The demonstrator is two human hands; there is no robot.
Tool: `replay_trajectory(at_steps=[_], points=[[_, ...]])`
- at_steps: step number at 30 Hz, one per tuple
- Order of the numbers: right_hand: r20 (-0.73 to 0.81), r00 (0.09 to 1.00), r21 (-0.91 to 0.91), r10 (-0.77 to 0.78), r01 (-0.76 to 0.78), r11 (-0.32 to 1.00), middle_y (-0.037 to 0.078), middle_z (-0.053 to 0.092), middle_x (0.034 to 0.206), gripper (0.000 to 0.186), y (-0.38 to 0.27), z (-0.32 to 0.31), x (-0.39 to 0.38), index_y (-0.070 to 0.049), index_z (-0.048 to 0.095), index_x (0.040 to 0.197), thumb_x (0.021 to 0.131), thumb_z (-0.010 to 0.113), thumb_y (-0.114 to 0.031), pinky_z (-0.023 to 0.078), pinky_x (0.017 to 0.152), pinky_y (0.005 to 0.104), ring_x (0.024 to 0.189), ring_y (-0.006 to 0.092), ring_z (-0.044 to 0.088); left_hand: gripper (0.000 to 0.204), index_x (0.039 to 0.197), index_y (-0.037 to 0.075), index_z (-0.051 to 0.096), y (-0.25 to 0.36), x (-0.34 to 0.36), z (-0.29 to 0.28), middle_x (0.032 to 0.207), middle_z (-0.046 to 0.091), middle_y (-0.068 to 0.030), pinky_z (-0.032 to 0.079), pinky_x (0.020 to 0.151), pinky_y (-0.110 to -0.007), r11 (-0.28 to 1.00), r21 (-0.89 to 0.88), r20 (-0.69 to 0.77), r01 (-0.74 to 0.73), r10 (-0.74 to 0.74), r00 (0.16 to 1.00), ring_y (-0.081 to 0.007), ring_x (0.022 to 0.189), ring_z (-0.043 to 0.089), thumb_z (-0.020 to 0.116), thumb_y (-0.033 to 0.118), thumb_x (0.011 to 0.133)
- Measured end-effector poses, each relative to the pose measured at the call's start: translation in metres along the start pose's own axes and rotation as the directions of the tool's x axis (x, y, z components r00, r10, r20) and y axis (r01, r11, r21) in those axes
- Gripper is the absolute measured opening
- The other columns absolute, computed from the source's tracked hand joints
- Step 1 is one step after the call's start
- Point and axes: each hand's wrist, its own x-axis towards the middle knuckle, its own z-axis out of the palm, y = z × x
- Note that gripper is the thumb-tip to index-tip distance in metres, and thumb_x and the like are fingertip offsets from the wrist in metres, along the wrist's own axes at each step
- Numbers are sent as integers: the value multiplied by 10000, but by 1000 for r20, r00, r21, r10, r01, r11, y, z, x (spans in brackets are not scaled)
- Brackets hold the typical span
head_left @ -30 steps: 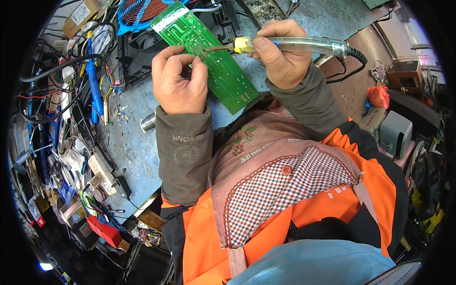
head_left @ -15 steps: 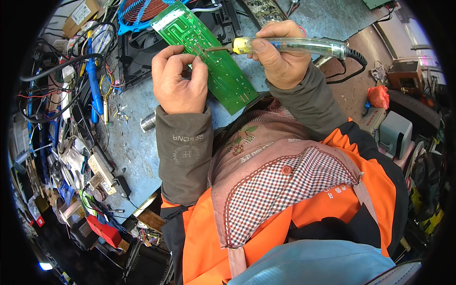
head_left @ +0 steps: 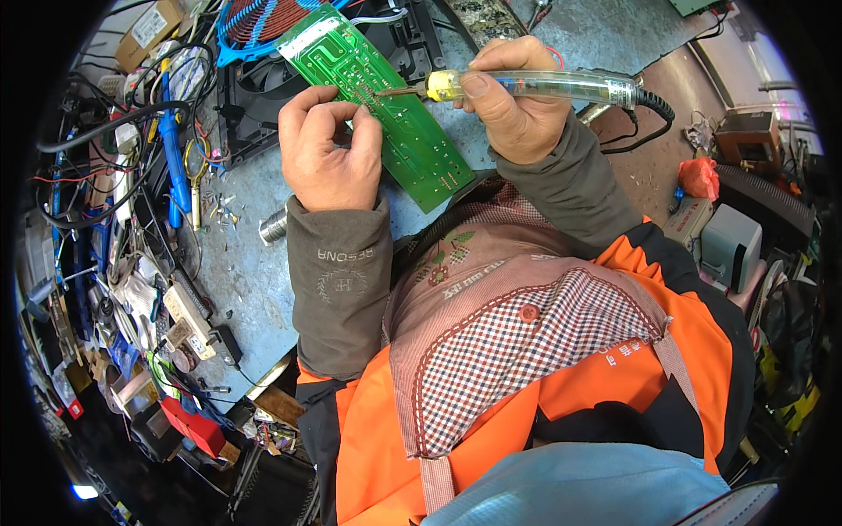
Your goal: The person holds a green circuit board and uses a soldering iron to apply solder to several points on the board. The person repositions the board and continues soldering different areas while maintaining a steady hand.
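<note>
A long green circuit board lies slanted in front of me, solder side up. My right hand grips a soldering iron with a clear handle and yellow collar. Its thin metal tip reaches left onto the middle of the board. My left hand is closed at the board's left edge, thumb and fingertips together just beside the iron's tip. Whatever those fingertips pinch is too small or hidden to make out. A spool of solder wire stands beside my left wrist.
Behind the board are a black fan frame and a coil in a blue frame. Tangled cables and tools crowd the left, with a blue-handled tool and a power strip. The iron's black cord loops at the right.
The iron and my right hand have shifted very slightly left. Otherwise both hands and the board keep nearly the same pose.
</note>
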Motion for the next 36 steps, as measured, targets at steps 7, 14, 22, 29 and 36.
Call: replay_trajectory(at_steps=[7,14,22,29,36], points=[[124,982,-41,-140,146,988,61,648,772,240,-5,-2,6,17,604,1024,969,792,-121,442,547,248,635,83,581,113,886,1,714,-1,-1,0,1118,680,-143,543,652,-293,1000,0,-1,-3,3,1000,-149,730,635,792,-26,810],[81,992,-6,-94,95,995,68,639,763,234,-2,0,3,22,589,1033,977,778,-105,428,532,256,624,87,570,114,889,1,716,1,0,0,1120,680,-142,543,650,-293,1000,5,3,5,-5,1000,-154,736,637,794,-25,810],[89,989,-34,-116,120,992,63,643,756,219,-2,-1,4,19,597,1025,976,777,-97,428,534,253,622,83,574,113,890,0,719,1,0,0,1121,680,-146,552,653,-301,1000,27,4,-10,10,1000,-162,757,647,794,-22,810],[88,989,-5,-118,119,993,70,646,766,214,-1,-1,4,24,604,1037,975,774,-91,425,536,251,620,82,568,112,888,5,721,3,0,0,1126,677,-134,543,627,-282,1000,6,-1,2,-2,1000,-144,734,642,791,-23,806],[90,990,6,-109,109,994,73,652,788,217,-1,-1,3,29,605,1047,983,768,-100,426,551,244,641,76,566,110,883,8,721,5,1,0,1121,677,-130,537,612,-276,1000,4,-5,7,-7,1000,-135,713,638,789,-23,803]])
